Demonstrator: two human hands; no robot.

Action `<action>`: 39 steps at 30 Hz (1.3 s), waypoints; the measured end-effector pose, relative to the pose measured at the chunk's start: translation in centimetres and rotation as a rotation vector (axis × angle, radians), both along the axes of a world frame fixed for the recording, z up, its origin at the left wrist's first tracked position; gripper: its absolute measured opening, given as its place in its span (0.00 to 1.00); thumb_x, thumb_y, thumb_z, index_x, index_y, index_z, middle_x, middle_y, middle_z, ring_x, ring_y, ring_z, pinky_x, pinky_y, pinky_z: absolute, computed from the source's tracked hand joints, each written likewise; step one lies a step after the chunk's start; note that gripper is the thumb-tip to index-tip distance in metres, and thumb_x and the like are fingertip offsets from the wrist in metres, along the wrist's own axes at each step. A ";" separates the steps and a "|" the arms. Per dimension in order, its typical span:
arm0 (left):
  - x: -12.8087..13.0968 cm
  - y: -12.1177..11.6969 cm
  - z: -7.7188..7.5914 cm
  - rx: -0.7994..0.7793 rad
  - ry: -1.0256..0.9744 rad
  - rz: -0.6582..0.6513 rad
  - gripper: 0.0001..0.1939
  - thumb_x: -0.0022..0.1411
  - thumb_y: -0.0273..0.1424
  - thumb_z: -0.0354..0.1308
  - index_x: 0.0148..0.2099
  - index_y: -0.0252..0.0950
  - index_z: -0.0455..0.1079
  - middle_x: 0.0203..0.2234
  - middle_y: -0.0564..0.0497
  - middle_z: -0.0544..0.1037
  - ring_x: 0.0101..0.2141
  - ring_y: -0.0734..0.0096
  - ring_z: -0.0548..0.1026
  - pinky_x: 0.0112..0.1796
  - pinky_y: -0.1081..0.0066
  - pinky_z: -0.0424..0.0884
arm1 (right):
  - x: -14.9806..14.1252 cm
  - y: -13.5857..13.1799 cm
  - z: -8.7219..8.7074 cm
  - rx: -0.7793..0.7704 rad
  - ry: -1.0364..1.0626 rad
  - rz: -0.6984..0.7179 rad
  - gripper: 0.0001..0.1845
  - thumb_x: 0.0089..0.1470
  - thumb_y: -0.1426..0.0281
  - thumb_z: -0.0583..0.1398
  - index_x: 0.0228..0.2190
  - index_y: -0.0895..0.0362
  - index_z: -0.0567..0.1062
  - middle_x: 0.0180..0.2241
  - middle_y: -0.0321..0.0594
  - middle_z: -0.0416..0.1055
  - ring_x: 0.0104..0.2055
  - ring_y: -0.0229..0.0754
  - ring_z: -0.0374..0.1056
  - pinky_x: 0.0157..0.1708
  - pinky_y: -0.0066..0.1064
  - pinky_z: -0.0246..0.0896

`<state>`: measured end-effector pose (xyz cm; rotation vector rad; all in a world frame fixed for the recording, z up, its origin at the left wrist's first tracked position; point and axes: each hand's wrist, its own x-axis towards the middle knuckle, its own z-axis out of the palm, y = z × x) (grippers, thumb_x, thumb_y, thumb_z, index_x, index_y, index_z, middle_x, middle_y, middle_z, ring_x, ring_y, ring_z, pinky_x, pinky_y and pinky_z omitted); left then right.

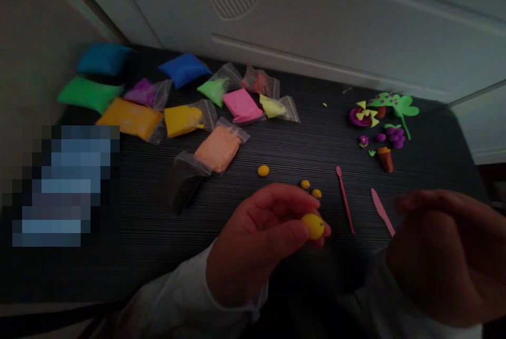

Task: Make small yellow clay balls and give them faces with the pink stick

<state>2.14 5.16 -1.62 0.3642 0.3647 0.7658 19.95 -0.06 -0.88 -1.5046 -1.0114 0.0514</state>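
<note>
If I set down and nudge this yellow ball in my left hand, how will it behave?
The yellow ball would likely roll, being nearly round. It's probably light too, looking small in the left hand.

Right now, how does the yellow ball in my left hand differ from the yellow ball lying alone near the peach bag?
The held ball is gripped in your left hand; the table ball lies on the dark tabletop. The held ball shows a small dark dot; the table ball shows none on its visible side. Both are yellow and rounded.
</note>
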 end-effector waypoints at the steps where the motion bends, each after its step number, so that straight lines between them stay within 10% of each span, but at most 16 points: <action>1: 0.0 0.0 0.0 0.004 -0.001 0.009 0.07 0.53 0.27 0.60 0.37 0.38 0.72 0.27 0.53 0.77 0.30 0.78 0.73 0.33 0.78 0.68 | 1.2 -0.2 0.1 -0.154 -0.078 0.005 0.12 0.45 0.74 0.60 0.35 0.55 0.76 0.31 0.38 0.71 0.30 0.39 0.66 0.31 0.33 0.60; 7: 0.0 0.0 0.2 -0.011 0.025 -0.012 0.07 0.52 0.27 0.60 0.37 0.38 0.73 0.28 0.53 0.78 0.30 0.78 0.73 0.34 0.78 0.69 | 3.9 -1.2 -0.5 -1.002 -0.436 0.203 0.13 0.47 0.59 0.58 0.31 0.54 0.74 0.26 0.37 0.72 0.24 0.38 0.67 0.22 0.30 0.60; 18: 0.0 -0.1 -0.2 0.045 -0.010 -0.040 0.10 0.52 0.25 0.60 0.39 0.38 0.73 0.29 0.52 0.78 0.32 0.77 0.74 0.37 0.76 0.69 | 3.2 0.2 -1.4 -1.202 -0.382 0.233 0.10 0.46 0.59 0.57 0.25 0.53 0.72 0.23 0.33 0.71 0.23 0.39 0.67 0.23 0.32 0.58; 27: 0.4 0.0 -0.2 0.031 -0.043 -0.027 0.11 0.52 0.24 0.60 0.39 0.36 0.73 0.30 0.53 0.78 0.32 0.78 0.75 0.36 0.78 0.70 | 0.4 0.4 3.7 -0.382 0.315 0.250 0.12 0.43 0.69 0.64 0.35 0.52 0.73 0.27 0.34 0.71 0.23 0.34 0.67 0.22 0.27 0.64; 30: 0.5 0.1 -0.2 0.004 -0.029 -0.013 0.08 0.52 0.23 0.60 0.37 0.36 0.73 0.30 0.52 0.79 0.32 0.78 0.75 0.36 0.79 0.70 | -2.5 1.5 4.9 -0.077 0.419 0.468 0.05 0.44 0.70 0.63 0.28 0.53 0.72 0.26 0.33 0.68 0.24 0.36 0.66 0.27 0.34 0.68; 39: 0.5 0.1 -0.2 -0.032 -0.041 -0.004 0.09 0.51 0.23 0.61 0.37 0.35 0.73 0.30 0.53 0.79 0.30 0.79 0.76 0.35 0.80 0.71 | -5.7 2.9 3.5 0.248 0.270 0.459 0.05 0.53 0.66 0.55 0.31 0.44 0.71 0.25 0.30 0.74 0.25 0.38 0.68 0.28 0.38 0.70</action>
